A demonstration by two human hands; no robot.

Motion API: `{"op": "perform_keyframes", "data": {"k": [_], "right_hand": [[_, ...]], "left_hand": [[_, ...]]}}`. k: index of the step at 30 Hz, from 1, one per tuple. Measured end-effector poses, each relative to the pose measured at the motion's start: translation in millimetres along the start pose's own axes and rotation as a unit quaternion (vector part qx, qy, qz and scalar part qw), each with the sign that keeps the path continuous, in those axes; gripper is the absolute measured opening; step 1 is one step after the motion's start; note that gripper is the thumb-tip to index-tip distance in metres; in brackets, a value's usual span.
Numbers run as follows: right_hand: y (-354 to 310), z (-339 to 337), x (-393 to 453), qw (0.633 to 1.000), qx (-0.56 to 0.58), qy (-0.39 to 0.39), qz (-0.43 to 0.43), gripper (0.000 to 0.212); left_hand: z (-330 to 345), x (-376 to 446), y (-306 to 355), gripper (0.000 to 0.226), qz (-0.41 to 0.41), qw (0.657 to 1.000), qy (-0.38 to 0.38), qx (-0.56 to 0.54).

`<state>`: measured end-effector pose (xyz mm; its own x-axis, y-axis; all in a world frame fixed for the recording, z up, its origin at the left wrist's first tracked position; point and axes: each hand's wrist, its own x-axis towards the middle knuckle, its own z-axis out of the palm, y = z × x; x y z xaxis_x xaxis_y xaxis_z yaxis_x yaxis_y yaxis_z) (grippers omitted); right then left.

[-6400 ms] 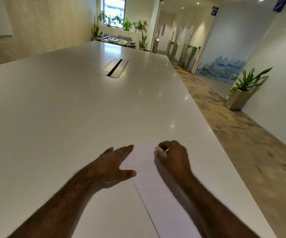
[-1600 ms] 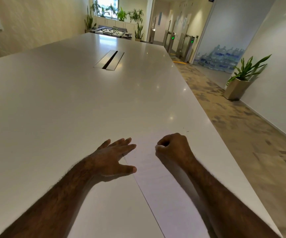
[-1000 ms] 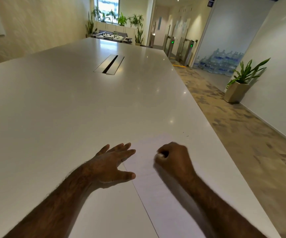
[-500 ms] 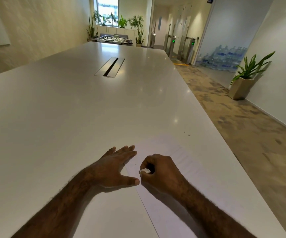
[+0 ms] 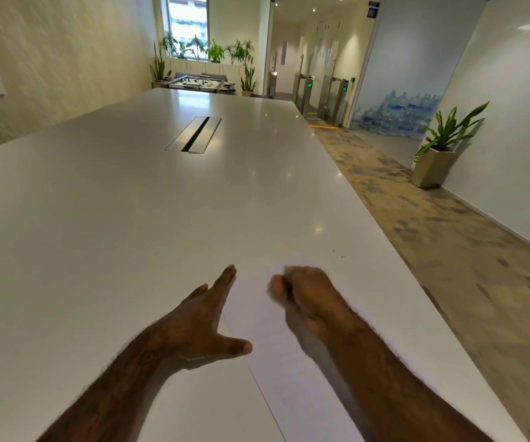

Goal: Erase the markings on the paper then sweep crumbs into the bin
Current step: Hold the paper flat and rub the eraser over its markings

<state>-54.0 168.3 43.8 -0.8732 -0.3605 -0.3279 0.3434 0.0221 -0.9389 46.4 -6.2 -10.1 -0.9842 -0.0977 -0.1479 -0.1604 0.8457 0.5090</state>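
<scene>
A white sheet of paper (image 5: 257,317) lies on the near right part of the long white table (image 5: 130,218). My left hand (image 5: 203,323) lies flat with straight fingers on the paper's left edge, thumb spread out. My right hand (image 5: 305,298) is curled in a fist over the upper part of the sheet and looks motion-blurred; the eraser seen in it earlier is hidden inside the fingers. A few dark crumbs (image 5: 338,254) lie on the table just beyond the sheet's far right corner. No bin is in view.
The table's right edge (image 5: 416,282) runs close to the paper, with patterned carpet below. A metal cable slot (image 5: 195,134) sits in the table's middle. A potted plant (image 5: 439,154) stands by the right wall.
My right fist moved from beside my left thumb up and to the right across the paper. The left hand stayed flat on the sheet's edge.
</scene>
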Motion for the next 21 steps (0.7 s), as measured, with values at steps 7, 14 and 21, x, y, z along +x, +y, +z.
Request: {"op": "perform_keyframes", "data": {"k": [7, 14, 21], "right_hand": [[-1, -14, 24, 0.99, -0.09, 0.087, -0.061, 0.015], [11, -69, 21, 0.83, -0.499, 0.104, -0.225, 0.014], [26, -25, -16, 0.796, -0.525, 0.033, -0.3, 0.014]], "left_hand": [[-2, 0, 4, 0.132, 0.015, 1.0, -0.004, 0.004], [-14, -3, 15, 0.119, 0.031, 0.994, -0.022, 0.1], [-7, 3, 19, 0.135, 0.039, 0.997, -0.028, 0.065]]}}
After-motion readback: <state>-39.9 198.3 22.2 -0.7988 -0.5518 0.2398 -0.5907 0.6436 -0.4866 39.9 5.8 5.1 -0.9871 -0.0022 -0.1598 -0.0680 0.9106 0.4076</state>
